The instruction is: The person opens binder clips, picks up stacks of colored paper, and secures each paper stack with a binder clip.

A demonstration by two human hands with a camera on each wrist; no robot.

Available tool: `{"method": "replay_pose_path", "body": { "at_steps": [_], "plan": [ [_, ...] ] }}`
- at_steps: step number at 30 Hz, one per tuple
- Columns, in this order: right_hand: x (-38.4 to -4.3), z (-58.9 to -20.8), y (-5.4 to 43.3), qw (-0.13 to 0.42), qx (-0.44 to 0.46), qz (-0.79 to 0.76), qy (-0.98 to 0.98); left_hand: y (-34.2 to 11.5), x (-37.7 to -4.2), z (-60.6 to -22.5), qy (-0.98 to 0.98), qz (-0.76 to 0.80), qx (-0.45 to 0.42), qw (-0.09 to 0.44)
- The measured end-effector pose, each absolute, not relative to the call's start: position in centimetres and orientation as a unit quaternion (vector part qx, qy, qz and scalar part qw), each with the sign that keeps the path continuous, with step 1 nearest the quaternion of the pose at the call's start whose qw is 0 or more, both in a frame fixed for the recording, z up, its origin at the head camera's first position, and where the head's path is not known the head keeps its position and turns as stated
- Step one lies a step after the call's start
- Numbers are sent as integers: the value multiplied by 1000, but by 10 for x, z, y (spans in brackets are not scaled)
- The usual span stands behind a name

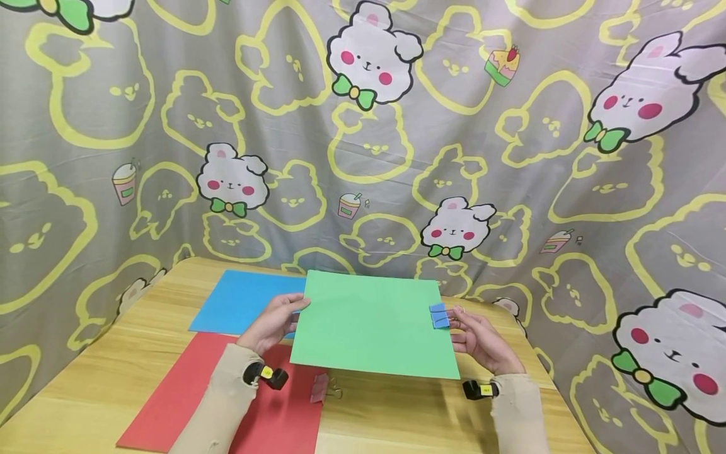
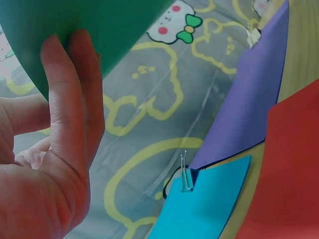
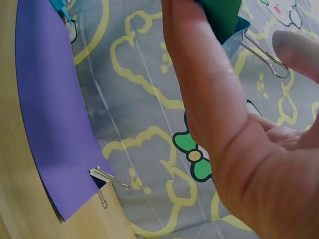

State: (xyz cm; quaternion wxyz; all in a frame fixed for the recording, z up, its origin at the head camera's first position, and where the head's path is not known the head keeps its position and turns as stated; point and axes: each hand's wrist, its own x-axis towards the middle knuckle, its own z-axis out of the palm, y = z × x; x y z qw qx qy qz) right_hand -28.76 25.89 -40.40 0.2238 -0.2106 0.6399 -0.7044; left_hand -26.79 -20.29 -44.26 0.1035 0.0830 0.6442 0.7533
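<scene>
A green sheet (image 1: 374, 325) is held up above the table, tilted, with a blue binder clip (image 1: 439, 316) on its right edge. My left hand (image 1: 278, 321) pinches its left edge; two fingers (image 2: 65, 99) lie against one face in the left wrist view. At the other edge, my right hand (image 1: 482, 340) is beside the clip. In the right wrist view a long straight finger (image 3: 204, 74) reaches along the sheet, while the thumb (image 3: 299, 55) stands apart near the clip's wire handle (image 3: 266, 57). The green sheet covers part of the right fingers.
A red sheet (image 1: 176, 391) with a pink binder clip (image 1: 319, 388) lies in front at left. Behind it lies a blue sheet (image 1: 244, 296), clipped (image 2: 186, 179) too. The wrist views show a purple sheet (image 3: 55, 109) with a white clip (image 3: 99, 177). A patterned curtain (image 1: 363, 157) hangs behind the table.
</scene>
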Motion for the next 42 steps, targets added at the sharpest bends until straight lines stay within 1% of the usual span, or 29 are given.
{"method": "replay_pose_path", "body": {
  "at_steps": [19, 36, 42],
  "plan": [
    [-288, -411, 252, 194, -151, -692, 679, -200, -268, -442, 638, 756, 93, 107],
    [-289, -413, 246, 204, -138, -710, 660, -196, -266, -443, 632, 764, 90, 94],
    [-290, -414, 247, 209, -142, -718, 648, -196, -265, -443, 636, 759, 99, 100]
  ]
}}
